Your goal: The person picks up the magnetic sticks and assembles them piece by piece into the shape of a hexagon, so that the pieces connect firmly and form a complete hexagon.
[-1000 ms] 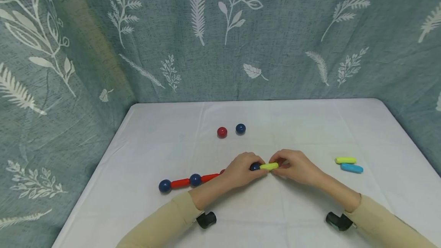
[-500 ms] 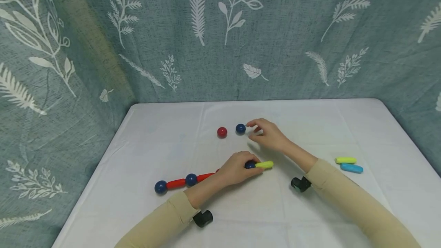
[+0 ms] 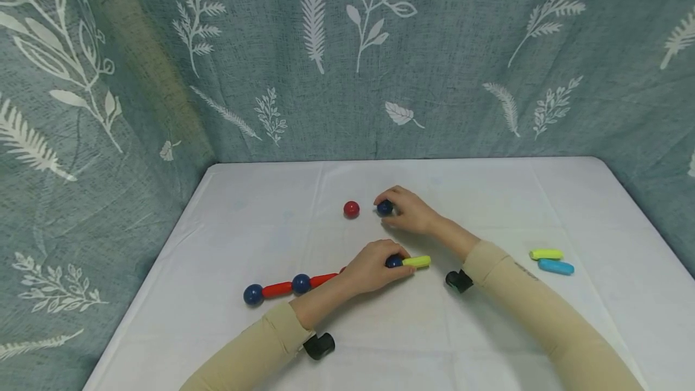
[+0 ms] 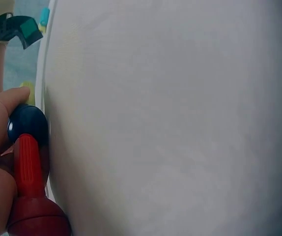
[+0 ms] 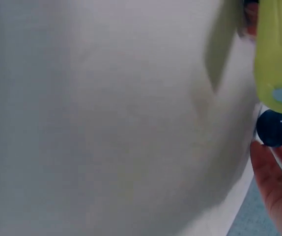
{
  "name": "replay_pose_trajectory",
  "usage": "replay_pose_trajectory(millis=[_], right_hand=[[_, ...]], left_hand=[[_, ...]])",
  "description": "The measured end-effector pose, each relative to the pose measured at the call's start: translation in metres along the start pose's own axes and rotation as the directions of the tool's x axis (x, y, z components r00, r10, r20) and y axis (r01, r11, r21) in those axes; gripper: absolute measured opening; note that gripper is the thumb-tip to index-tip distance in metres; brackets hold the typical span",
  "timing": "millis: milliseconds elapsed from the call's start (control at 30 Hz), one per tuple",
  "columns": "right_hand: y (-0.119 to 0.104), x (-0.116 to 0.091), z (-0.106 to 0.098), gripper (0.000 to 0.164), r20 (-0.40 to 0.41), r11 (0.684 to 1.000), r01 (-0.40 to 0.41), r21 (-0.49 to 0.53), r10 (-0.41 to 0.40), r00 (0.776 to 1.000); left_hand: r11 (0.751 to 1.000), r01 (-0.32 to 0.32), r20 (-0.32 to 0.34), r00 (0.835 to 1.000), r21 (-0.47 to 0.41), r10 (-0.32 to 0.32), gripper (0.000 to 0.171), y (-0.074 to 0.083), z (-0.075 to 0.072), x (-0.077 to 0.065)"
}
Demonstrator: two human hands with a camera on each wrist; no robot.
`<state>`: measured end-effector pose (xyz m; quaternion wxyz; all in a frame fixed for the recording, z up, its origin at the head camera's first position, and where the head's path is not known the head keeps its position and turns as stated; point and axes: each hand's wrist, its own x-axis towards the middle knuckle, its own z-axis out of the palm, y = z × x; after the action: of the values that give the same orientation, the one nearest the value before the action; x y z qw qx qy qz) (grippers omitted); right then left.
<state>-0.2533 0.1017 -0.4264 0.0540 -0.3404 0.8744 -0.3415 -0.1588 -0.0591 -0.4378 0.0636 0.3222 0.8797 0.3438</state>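
My left hand [image 3: 373, 265] grips a toy chain of balls and rods near its right end, about a blue ball [image 4: 28, 125]. A yellow rod [image 3: 417, 262] sticks out beyond that ball, a pale disc on its free end. Towards the left the chain continues with red rods [image 3: 278, 289], a red ball [image 4: 39, 216] and further blue balls [image 3: 253, 295]; my left hand and forearm hide part of it. Farther back, my right hand [image 3: 412, 210] has its thumb and fingers curled around a loose blue ball [image 3: 384, 207].
A loose red ball [image 3: 351, 209] lies left of my right hand. Over on the right, another yellow rod [image 3: 546, 254] and a blue rod [image 3: 556, 267] lie side by side. A white cloth [image 3: 271, 216] covers the table, and a leafy curtain [image 3: 336, 107] hangs behind.
My right hand has left the yellow rod and reached back to the loose blue ball, which has shifted slightly. The chain, still in my left hand, has slid a little left.
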Motion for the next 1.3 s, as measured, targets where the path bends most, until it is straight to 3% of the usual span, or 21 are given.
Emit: replay_pose_trajectory(millis=[233, 400, 533, 767, 1133, 1300], right_hand=[[0.003, -0.028, -0.003, 0.025, -0.015, 1.000, -0.012, -0.012, 0.012, 1.000], [0.006, -0.060, -0.012, 0.032, -0.001, 0.985, -0.109, 0.135, 0.111, 0.994], [0.013, -0.085, -0.018, 0.034, 0.017, 0.959, -0.129, 0.253, 0.129, 0.991], [0.024, -0.118, -0.025, 0.032, 0.105, 0.946, -0.155, 0.286, 0.130, 0.986], [0.019, -0.129, -0.022, 0.035, 0.157, 0.923, -0.130, 0.362, 0.077, 0.985], [0.014, -0.128, -0.017, 0.030, 0.145, 0.931, -0.110, 0.348, 0.063, 0.987]], left_hand=[[1.000, 0.007, 0.000, 1.000, -0.016, -0.007, 0.018, 0.001, 0.001, 0.000], [0.999, 0.031, 0.012, 0.999, -0.022, -0.031, 0.019, 0.002, 0.001, -0.001], [0.999, 0.040, 0.013, 0.999, -0.016, -0.039, 0.020, 0.003, 0.001, -0.001], [0.999, 0.041, 0.000, 0.999, -0.012, -0.041, 0.022, 0.001, 0.002, -0.001], [0.999, 0.051, -0.001, 0.999, -0.005, -0.051, 0.023, 0.000, 0.002, -0.001], [0.999, 0.053, 0.001, 0.999, -0.009, -0.053, 0.022, 0.001, 0.002, -0.001]])
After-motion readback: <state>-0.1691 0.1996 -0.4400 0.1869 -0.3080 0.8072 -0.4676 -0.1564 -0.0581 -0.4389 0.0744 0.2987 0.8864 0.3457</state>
